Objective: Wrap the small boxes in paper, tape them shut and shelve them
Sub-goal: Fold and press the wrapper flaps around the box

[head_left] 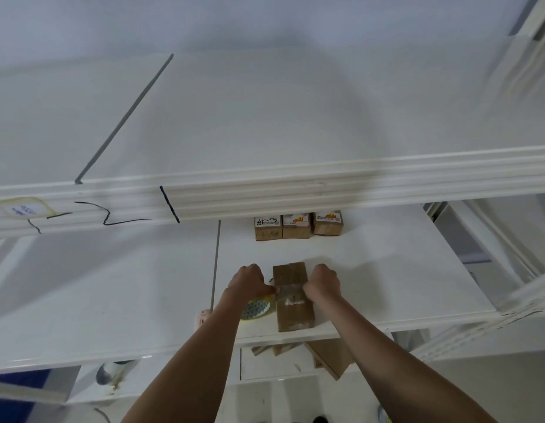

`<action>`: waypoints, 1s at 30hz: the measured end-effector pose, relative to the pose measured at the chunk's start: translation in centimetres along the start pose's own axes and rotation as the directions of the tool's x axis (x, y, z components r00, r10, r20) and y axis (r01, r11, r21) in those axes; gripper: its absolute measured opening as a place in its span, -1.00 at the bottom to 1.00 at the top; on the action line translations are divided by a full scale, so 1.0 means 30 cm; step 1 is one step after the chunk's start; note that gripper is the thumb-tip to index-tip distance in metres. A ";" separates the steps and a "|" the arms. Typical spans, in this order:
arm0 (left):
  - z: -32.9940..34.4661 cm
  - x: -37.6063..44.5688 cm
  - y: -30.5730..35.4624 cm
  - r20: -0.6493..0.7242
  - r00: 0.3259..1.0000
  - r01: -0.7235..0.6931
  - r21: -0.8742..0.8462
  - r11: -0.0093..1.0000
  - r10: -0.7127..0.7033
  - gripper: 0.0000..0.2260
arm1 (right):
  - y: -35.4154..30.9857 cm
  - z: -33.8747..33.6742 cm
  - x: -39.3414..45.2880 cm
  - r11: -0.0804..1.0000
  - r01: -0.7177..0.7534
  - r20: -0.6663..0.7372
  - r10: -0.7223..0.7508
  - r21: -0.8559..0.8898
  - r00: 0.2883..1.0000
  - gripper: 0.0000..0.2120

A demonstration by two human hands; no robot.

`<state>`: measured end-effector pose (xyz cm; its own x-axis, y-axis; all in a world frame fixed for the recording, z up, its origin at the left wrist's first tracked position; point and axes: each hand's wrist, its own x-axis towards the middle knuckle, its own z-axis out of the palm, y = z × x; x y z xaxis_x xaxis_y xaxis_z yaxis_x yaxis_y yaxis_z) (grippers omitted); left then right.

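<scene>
Brown paper-wrapped box [292, 296] lies on the white shelf [387, 270], gripped at its sides by the left hand [250, 282] and right hand [323, 283], fingers curled. Three wrapped boxes [297, 226] stand behind; a tape roll [255, 309] sits beside the left wrist

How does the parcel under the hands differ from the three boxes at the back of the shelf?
The parcel lies flat near the shelf's front edge; the three boxes stand side by side at the back. The parcel shows clear tape, the boxes printed labels. Both hands touch the parcel; nothing touches the boxes. All are brown.
</scene>
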<state>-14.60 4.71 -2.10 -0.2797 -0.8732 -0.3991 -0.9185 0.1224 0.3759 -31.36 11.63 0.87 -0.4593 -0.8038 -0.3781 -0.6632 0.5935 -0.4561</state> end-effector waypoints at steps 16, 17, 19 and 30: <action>-0.042 -0.020 -0.028 0.066 0.998 -0.012 0.095 0.995 0.006 -0.56 | -0.125 0.102 -0.098 0.996 -0.040 -0.054 0.036 -0.085 0.998 -0.89; -0.052 -0.017 -0.038 0.086 0.996 -0.016 0.060 0.998 0.010 -0.60 | -0.124 0.104 -0.102 0.998 -0.042 -0.067 0.039 -0.054 0.997 -0.89; -0.064 -0.008 -0.056 0.135 0.990 -0.038 -0.032 0.999 0.042 -0.71 | -0.124 0.112 -0.108 0.999 -0.050 -0.058 0.050 -0.003 0.997 -0.80; -0.071 -0.017 -0.063 0.183 0.981 -0.061 -0.035 0.998 0.067 -0.51 | -0.149 0.158 -0.085 0.980 -0.192 0.048 0.190 0.049 0.981 -0.20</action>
<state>-12.12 3.91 -0.84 -0.3867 -0.7618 -0.5197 -0.8893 0.1588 0.4290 -24.43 11.23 0.04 -0.5479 -0.6738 -0.4957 -0.5328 0.7379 -0.4142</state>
